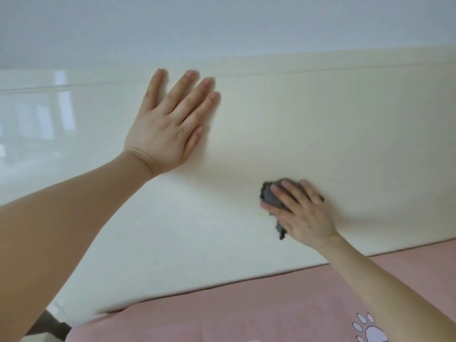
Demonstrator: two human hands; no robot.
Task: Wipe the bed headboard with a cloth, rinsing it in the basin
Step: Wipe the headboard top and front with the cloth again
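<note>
The cream, glossy headboard (pixel 308 124) fills most of the view, with a groove running along near its top edge. My left hand (pixel 170 122) lies flat against it at upper left, fingers straight and spread. Lower right, my right hand (pixel 302 213) presses a crumpled grey cloth (pixel 271 196) onto the headboard with extended fingers; the cloth sticks out past the fingertips and beside the thumb. No basin is in view.
A pink bedsheet (pixel 246 309) with a white paw print (pixel 370 329) covers the mattress along the bottom. A pale grey wall (pixel 222 23) rises above the headboard. A dark gap (pixel 49 322) shows at the headboard's lower left corner.
</note>
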